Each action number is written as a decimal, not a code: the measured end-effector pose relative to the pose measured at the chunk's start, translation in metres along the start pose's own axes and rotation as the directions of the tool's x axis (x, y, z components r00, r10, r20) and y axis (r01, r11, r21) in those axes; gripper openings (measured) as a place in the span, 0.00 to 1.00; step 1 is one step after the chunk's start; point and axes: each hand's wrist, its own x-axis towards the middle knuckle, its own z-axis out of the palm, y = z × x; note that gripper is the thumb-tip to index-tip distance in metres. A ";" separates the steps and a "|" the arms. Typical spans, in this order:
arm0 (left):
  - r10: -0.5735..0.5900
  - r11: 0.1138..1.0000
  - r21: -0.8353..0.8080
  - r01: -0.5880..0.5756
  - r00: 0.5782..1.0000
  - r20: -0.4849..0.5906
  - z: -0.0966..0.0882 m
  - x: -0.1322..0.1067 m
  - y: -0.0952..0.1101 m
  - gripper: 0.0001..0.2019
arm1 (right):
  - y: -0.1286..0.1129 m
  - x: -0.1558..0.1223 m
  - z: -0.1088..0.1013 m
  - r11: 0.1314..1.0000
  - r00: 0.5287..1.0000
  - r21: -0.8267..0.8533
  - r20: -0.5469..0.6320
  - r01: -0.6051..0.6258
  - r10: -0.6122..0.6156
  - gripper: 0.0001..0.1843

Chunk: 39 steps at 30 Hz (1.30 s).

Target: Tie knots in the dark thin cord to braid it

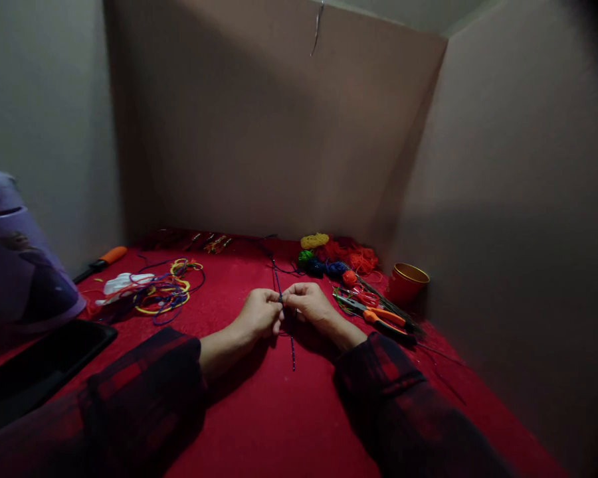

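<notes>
A thin dark cord (293, 352) runs up and down the middle of the red cloth, its lower end hanging below my hands. My left hand (259, 314) pinches it from the left, thumb and fingertips pressed together. From the other side my right hand (313, 307) pinches at the same spot, its fingertips almost touching those of the left. Past the hands, the upper stretch of the cord (278, 273) leads away toward the back. What lies right between the fingertips is too small and dark to make out fully.
Tangled coloured cords (162, 295) lie left, near an orange-handled tool (113, 255), a black tray-like object (44, 372) and a purple container (27, 265). On the right are yarn balls (336, 268), orange-handled pliers (386, 320) and a red cup (407, 284). Walls enclose the red cloth (274, 425).
</notes>
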 end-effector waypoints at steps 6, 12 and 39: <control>0.114 0.992 0.066 -0.108 0.988 -0.108 -0.009 0.007 0.000 0.06 | -0.001 0.000 -0.001 1.000 1.000 -0.025 0.010 0.010 -0.009 0.05; 0.183 0.975 0.156 -0.157 0.969 -0.167 -0.013 0.013 -0.006 0.09 | -0.002 -0.001 0.000 0.998 0.999 -0.054 0.019 0.035 -0.034 0.06; 0.002 0.991 -0.131 -0.004 1.000 -0.010 -0.011 -0.001 0.014 0.05 | -0.003 -0.018 0.004 0.623 0.875 -0.657 0.122 0.424 -0.468 0.12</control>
